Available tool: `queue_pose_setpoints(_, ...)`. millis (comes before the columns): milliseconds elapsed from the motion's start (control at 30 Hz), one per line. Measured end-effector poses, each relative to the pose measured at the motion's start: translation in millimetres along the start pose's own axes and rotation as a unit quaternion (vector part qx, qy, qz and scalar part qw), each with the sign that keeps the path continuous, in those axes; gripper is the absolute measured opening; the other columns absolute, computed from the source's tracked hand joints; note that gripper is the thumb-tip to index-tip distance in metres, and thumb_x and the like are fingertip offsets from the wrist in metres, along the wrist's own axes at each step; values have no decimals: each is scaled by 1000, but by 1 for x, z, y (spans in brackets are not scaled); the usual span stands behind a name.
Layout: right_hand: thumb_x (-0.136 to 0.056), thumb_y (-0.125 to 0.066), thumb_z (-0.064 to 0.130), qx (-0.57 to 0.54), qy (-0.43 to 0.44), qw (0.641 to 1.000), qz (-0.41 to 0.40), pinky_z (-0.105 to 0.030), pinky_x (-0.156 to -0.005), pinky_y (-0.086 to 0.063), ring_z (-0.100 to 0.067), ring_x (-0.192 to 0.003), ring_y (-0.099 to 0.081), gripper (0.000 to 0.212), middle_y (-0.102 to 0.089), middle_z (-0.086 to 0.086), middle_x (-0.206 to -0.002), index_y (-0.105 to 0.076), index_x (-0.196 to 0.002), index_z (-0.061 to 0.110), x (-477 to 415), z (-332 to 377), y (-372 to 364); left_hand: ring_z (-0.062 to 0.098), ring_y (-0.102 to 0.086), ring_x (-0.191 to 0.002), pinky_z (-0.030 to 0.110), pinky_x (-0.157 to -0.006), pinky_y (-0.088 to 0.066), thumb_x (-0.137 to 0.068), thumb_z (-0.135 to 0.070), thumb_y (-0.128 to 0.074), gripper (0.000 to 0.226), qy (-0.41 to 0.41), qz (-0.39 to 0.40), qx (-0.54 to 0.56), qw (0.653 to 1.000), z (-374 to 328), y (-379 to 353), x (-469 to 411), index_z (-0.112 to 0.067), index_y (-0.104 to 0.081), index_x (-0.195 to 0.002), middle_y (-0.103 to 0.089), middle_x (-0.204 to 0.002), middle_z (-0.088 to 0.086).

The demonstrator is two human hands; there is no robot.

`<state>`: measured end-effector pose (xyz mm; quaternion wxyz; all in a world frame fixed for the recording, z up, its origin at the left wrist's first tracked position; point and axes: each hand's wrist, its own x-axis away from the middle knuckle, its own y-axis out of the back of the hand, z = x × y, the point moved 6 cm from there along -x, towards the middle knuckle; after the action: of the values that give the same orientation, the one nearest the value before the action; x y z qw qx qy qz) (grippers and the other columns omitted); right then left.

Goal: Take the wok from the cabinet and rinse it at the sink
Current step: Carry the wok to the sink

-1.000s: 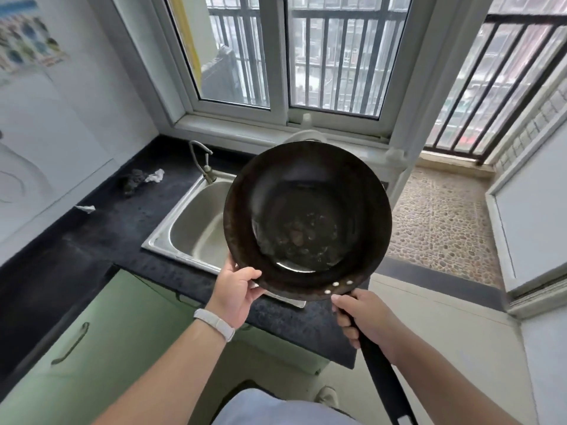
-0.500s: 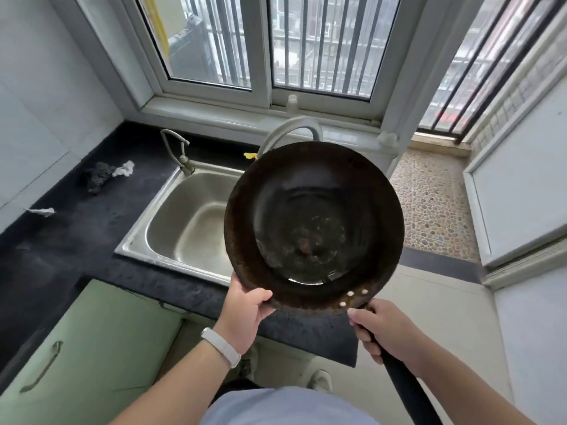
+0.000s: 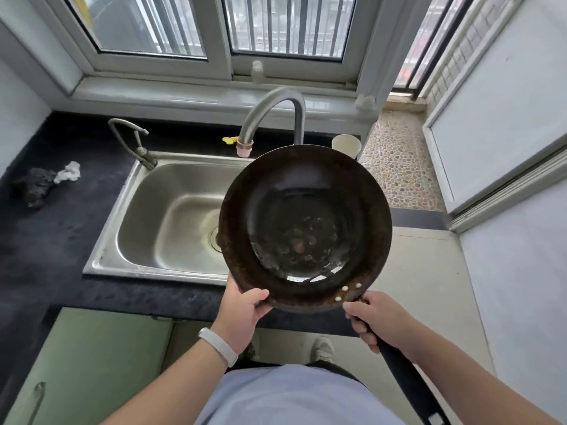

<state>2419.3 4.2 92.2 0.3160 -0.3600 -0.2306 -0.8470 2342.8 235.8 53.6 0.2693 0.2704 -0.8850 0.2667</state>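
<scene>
Counter (image 3: 46,256), dark, far left: 1 black lump (image 3: 33,187) w/ 1 bit of scrunched white paper (image 3: 67,176) touching it. Below, 1 green cabinet door (image 3: 92,363).

Next, 1 steel sink (image 3: 147,216) w/ 2 taps: 1 small thin tap (image 3: 135,142) at its back left corner, 1 big curved tap (image 3: 270,118) at the back, w/ a pink tip. 1 small yellow thing (image 3: 229,139) sits just beside that tip. 1 small bottle (image 3: 257,72) stands on the window ledge above.

Then 1 wok (image 3: 303,228), dark & rusty, held up in the air over the sink's right side & the counter edge, inside facing the camera. 3 pale rivets (image 3: 345,288) show near its handle (image 3: 408,384).

L hand (image 3: 242,314) grasps the near rim, thumb on the inside; 1 white wristband (image 3: 218,346) on that wrist. 2 shoes (image 3: 322,348) on the floor below. 1 paper cup (image 3: 346,145) peeks out behind the far rim. R hand (image 3: 377,320) is wrapped round the black handle, right under the rivets.
</scene>
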Motion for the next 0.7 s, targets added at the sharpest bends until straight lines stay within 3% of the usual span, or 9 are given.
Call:
queue_pose_setpoints(233,-101,-54,18,12,-6,999,30,-26,-41,-41,-15,-43,-42,21,-49,-1,-56,-55,-83,7,-15,24,-33,28,-68,-111,48,-90,-57,-89,13,-56,56,-25,-38,-29,999,-16,47,-6,-26,-53,-129,-71,-118,5)
queue_pose_setpoints(467,-103,-52,17,40,-8,997,63,-27,-41,-41,-15,-42,-42,23,-49,-2,-57,-55,-83,7,-39,58,-73,19,-69,-106,35,-84,-59,-87,8,-62,57,-56,-74,-26,995,-41,95,-11,-28,-51,-130,-72,-116,2)
queue_pose_setpoints(700,-101,-56,20,58,-12,996,70,-29,-42,-42,-16,-44,-44,20,-50,-3,-58,-56,-86,7,-69,88,-111,21,-67,-110,33,-84,-56,-88,4,-64,49,-64,-82,-24,994,-64,144,-28,-25,-54,-126,-71,-117,4)
